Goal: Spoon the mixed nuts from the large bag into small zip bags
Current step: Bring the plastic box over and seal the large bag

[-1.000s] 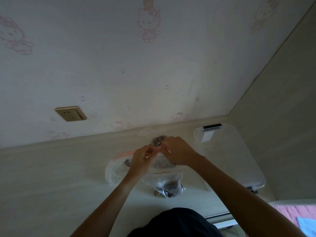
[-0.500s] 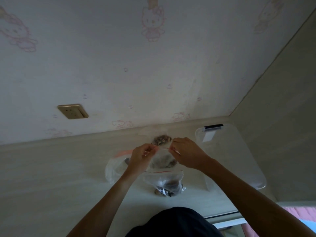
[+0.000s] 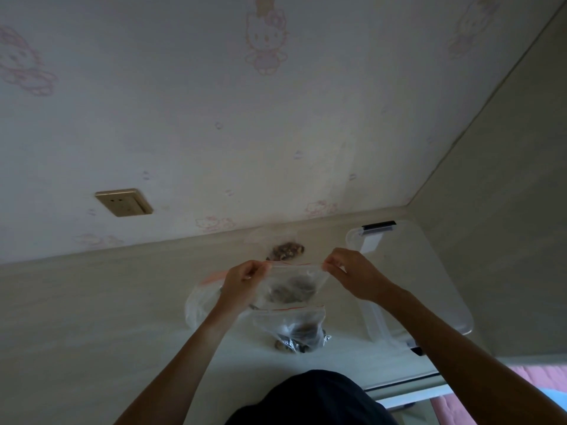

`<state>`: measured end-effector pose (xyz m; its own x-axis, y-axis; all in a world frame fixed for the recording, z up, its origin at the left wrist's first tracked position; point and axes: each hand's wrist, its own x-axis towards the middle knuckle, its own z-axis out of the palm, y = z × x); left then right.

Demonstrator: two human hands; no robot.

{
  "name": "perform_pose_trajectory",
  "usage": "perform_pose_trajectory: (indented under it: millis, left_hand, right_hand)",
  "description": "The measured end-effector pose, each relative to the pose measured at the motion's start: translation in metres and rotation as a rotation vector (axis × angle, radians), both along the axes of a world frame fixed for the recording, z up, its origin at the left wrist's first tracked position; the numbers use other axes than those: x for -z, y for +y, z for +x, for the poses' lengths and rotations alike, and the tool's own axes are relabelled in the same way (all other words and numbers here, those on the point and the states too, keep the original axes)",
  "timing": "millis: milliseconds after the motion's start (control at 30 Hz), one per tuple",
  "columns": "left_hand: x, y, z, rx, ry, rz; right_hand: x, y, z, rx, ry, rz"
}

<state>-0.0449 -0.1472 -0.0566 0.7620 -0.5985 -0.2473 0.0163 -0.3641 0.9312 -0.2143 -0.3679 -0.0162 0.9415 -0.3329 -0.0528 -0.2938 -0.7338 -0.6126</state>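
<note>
A small zip bag (image 3: 291, 283) with nuts in its lower part is held up over the table (image 3: 92, 317), just above the picture's centre-bottom. Its red-lined top edge is stretched level between both hands. The left hand (image 3: 242, 282) pinches the top corner at the bag's 9 o'clock end, fingers curled round it. The right hand (image 3: 352, 274) pinches the other corner at 3 o'clock, likewise curled. Whether the zip is sealed along its length cannot be told.

At 6 o'clock from the held bag a second filled bag (image 3: 294, 329) lies on the table, red strip at its top, dark nuts bunched at its near end. At 8 o'clock, partly behind the left wrist, lies a larger clear bag (image 3: 199, 305) with an orange-pink strip. At 12 o'clock, close to the wall (image 3: 276, 133), another clear bag (image 3: 285, 250) holds a clump of nuts.

At 3 o'clock a clear lidded box (image 3: 429, 286) with a black clasp stands in the table's corner. A brass-coloured socket (image 3: 124, 202) sits on the cartoon-cat wallpaper at 10 o'clock. Pink bedding (image 3: 540, 381) shows at 4 o'clock.
</note>
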Motion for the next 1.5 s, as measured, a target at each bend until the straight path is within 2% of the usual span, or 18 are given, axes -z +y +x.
perform_pose_trajectory:
  millis: [233,500,700,967,1100,1200,1333,1500]
  left_hand:
    - [0.001,0.005,-0.003,0.014,0.074,-0.033]
    - [-0.003,0.033,-0.013,0.108,0.134,-0.038]
    - [-0.004,0.059,-0.028,0.222,0.111,0.068]
    - [-0.007,0.048,-0.011,0.112,0.002,0.049]
    - [-0.007,0.025,0.009,0.042,0.024,0.013]
    - [-0.002,-0.007,0.030,-0.027,0.152,0.025]
    - [0.003,-0.051,0.046,-0.146,0.491,0.027]
    - [0.017,-0.064,0.046,-0.190,0.637,0.052]
  right_hand:
    - [-0.004,0.002,-0.004,0.024,-0.052,0.051]
    - [-0.012,0.004,-0.021,-0.085,0.070,0.150]
    - [-0.013,0.011,-0.031,-0.227,0.211,0.159]
    - [-0.008,0.004,0.001,-0.046,0.071,0.184]
    - [0.007,-0.005,0.049,0.066,0.108,0.273]
    - [0.019,-0.013,0.093,0.191,0.173,0.365]
    - [0.038,-0.018,0.131,0.375,0.277,0.530]
    - [0.066,-0.021,0.146,0.452,0.302,0.666]
